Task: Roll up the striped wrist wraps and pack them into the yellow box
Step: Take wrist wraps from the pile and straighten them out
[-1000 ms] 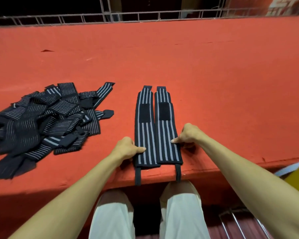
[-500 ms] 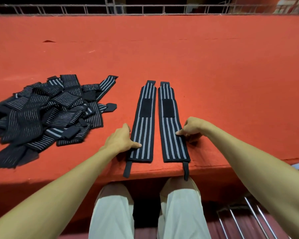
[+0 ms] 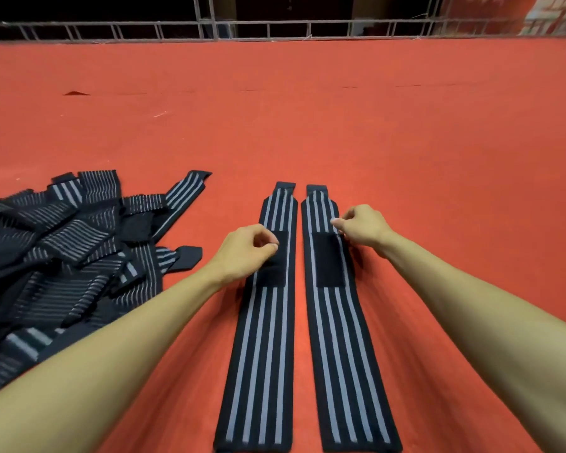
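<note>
Both striped wraps are flat on the red table top in front of you, the left wrap and the right wrap running lengthwise side by side with a narrow strip of red showing between them. Nothing is rolled yet! The pile of wraps sits untouched off to your left, and the yellow box isn't in view at all, so packing hasn't started as far as this shows. You're at the laying-out stage, with all the rolling and all the boxing left to do.

Your left hand has its fingers curled at the outer edge of the left wrap, right on the black fastening patch, and it looks like a pinch on that edge. Your right hand mirrors it, fingers curled and nipping the outer edge of the right wrap just past its own patch.

And what a shift from a second ago! Then both hands sat low, near the close ends, and the wraps lay touching. Half a second back they had parted. Now your hands have travelled up towards the far ends, and you've leaned in, so the close ends run to the bottom of the view.
</note>
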A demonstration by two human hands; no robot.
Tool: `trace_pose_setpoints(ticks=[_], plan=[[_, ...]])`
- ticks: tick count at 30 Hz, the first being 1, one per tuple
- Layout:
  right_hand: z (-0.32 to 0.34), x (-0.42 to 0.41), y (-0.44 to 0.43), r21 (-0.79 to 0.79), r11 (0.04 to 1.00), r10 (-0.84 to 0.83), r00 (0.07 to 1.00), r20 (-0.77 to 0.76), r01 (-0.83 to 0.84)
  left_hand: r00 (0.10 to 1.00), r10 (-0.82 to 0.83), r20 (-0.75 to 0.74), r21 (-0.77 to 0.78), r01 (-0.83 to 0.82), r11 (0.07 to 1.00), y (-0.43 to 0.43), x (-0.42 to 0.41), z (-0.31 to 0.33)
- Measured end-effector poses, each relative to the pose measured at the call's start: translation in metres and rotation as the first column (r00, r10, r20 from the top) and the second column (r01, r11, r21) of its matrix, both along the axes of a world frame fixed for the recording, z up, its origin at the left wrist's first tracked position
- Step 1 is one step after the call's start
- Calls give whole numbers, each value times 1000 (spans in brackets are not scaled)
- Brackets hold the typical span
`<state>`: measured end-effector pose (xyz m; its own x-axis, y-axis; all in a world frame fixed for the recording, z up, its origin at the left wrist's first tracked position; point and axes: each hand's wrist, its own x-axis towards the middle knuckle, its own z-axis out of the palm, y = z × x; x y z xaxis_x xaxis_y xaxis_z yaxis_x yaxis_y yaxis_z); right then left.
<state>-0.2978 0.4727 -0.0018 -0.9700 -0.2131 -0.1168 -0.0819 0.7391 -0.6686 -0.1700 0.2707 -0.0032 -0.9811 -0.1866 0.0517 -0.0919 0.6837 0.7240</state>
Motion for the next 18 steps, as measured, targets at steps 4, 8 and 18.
trace_pose_setpoints(ticks=[4, 8, 18], plan=[[-21, -46, -21, -24, 999, -49, 994, -96, 47, 994, 81, -71, 82, -75, 994, 0, -50, -22], [-53, -84, -39, -59, 984, -174, 977, -123, 168, 974, 173, -150, 134, -153, 979, 4, -69, -53], [-55, -96, -60, -205, 897, -412, 909, -64, 392, 969, 113, -218, -43, -125, 991, 7, -69, -59]])
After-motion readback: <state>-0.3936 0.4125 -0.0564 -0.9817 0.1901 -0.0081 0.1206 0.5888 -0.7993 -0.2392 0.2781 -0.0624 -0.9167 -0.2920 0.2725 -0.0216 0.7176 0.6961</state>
